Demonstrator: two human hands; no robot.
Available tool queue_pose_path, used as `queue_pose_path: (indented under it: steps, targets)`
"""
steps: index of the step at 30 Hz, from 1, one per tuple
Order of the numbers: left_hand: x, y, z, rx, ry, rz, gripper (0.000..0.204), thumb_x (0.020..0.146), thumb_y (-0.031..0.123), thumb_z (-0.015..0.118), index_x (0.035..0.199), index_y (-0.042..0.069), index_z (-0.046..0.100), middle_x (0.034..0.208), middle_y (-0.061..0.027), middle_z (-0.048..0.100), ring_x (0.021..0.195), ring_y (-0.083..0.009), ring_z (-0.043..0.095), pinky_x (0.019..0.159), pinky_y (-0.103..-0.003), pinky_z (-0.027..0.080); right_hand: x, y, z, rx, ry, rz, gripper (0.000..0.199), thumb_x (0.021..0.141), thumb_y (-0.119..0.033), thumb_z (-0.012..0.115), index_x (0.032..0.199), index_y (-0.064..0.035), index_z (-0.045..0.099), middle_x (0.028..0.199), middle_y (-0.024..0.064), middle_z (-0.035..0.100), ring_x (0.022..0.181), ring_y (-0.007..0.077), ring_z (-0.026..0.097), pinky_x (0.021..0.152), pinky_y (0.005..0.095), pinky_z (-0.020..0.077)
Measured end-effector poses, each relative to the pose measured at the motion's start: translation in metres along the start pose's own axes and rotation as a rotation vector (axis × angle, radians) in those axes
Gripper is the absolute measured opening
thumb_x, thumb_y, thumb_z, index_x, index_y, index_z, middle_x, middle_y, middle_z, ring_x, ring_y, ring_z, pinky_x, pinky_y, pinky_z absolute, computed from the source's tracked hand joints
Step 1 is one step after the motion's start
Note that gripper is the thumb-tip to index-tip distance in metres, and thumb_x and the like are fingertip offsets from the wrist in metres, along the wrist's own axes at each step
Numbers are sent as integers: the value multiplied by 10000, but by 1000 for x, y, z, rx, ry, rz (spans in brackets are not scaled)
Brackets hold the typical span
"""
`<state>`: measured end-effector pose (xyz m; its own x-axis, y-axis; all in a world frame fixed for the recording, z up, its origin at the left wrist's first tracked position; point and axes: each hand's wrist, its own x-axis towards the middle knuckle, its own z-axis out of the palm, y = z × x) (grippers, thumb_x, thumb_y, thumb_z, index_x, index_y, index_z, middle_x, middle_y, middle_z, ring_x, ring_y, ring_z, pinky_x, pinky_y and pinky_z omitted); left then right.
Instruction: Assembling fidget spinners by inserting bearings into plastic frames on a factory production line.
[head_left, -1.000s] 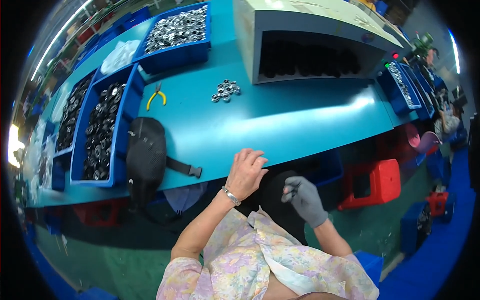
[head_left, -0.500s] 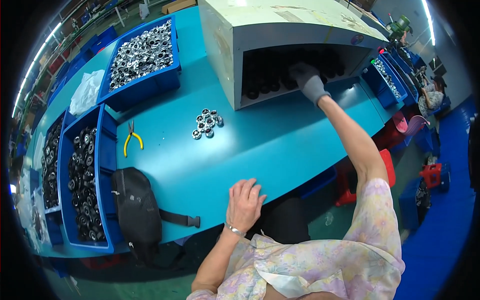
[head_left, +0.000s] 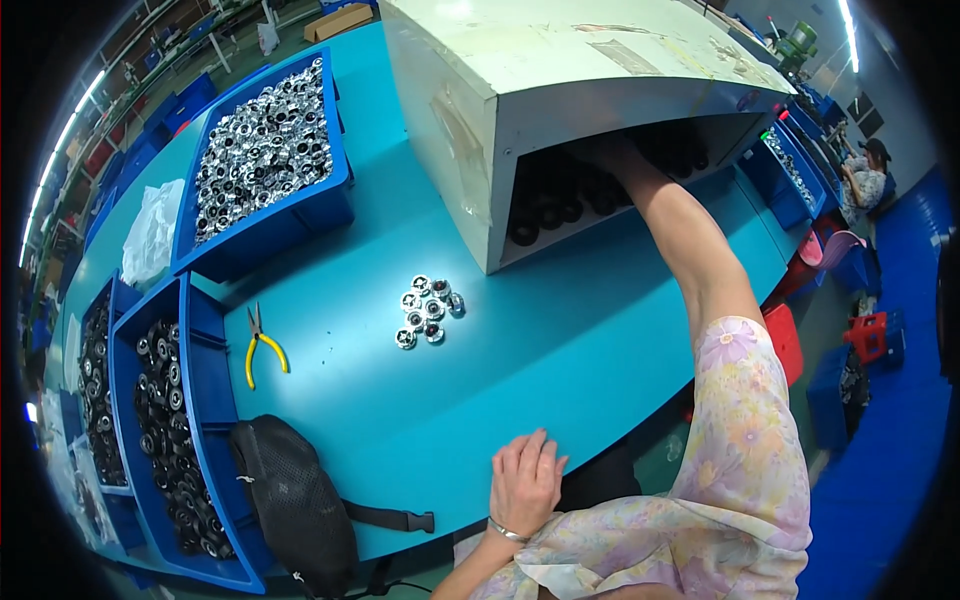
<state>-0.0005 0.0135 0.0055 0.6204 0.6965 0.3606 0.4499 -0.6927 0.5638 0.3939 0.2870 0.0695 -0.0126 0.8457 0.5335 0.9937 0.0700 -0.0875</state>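
Note:
My left hand lies flat at the near edge of the teal table, fingers stretched out and holding nothing. Deep inside an off-white box with an open front is my right hand; shadow and the box's upper edge hide its fingers. Dark round parts fill the floor of that box, and my right forearm crosses above some of them. Between the box and my left hand sits a small cluster of shiny silver round parts, several of them side by side.
Yellow-handled pliers lie left of the cluster. A blue bin of silver parts stands at the far left, a blue bin of black parts nearer. Beside it is a black mesh bag with a strap. Another person sits far right.
My right hand has reached deeper into the box, its glove now lost in shadow. The view has shifted, so the table things appear lower. My left hand still rests at the edge.

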Motion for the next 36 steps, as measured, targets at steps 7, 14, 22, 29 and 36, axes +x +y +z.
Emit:
queue_pose_path:
  steps: [7, 14, 22, 29, 36]
  targets:
    - [1, -1, -1, -6, -19, 42, 328, 761, 114, 740, 1045, 35, 595, 1149, -107, 596, 993, -300, 559, 835, -418, 430, 2, -18, -1, 53, -51, 109, 403, 984, -236, 448, 1327, -28, 485, 1347, 228, 491, 1253, 337, 470, 1044, 410, 389]
    - [6, -3, -1, -8, -1, 56, 300, 769, 101, 726, 1033, 37, 601, 1143, -104, 602, 987, -296, 560, 843, -414, 431, 3, -25, -2, 286, 12, 128, 470, 991, -280, 468, 1376, -14, 425, 1381, 215, 454, 1263, 318, 450, 1057, 387, 371]
    - [2, 5, -2, 41, 54, 60, 315, 762, 107, 728, 1037, 35, 590, 1122, -109, 602, 998, -296, 566, 836, -414, 440, -7, -36, -41, 384, 171, 123, 452, 933, -259, 584, 1287, 12, 509, 1252, 232, 547, 1152, 332, 522, 993, 390, 417]
    - [-9, 4, 0, -23, 81, -39, 315, 759, 57, 712, 1034, 16, 564, 1092, -139, 592, 983, -342, 559, 843, -431, 448, -116, -104, -99, 1339, -103, 720, 183, 933, -174, 607, 979, 4, 613, 872, 90, 584, 743, 158, 547, 708, 313, 488]
    - [41, 53, -6, -517, 198, -170, 645, 812, 122, 738, 1380, 52, 441, 1337, -145, 498, 1086, -284, 545, 830, -361, 494, -244, -172, -156, 1885, -342, 880, 226, 993, -255, 539, 999, -33, 578, 876, 25, 566, 764, 108, 557, 694, 276, 503]
